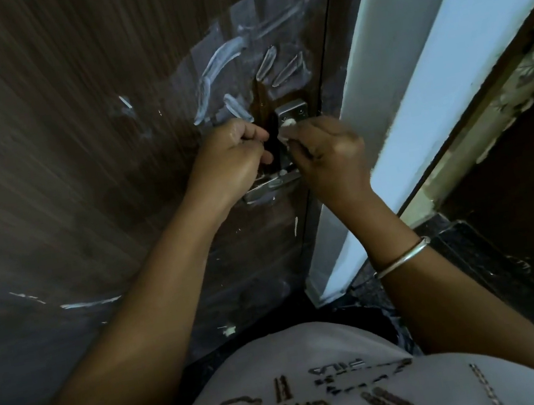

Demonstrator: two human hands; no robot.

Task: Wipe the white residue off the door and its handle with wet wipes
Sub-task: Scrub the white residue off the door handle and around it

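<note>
Pinching wet wipe [286, 127] w/ right hand [328, 149] on handle [294, 113]; left hand [232, 162] curled beside it, hold unclear.

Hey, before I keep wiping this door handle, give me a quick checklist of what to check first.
1. Wet wipe in the right hand: ok, pinched at the fingertips.
2. Wipe on the handle: ok, it is at the upper plate.
3. Left hand steadying the handle: cannot tell. It is curled beside the handle, and what it grips is hidden.
4. Door free of residue: not ok, there are white streaks above the handle.
5. Lower plate clean: not ok, it has white specks on it.
</note>
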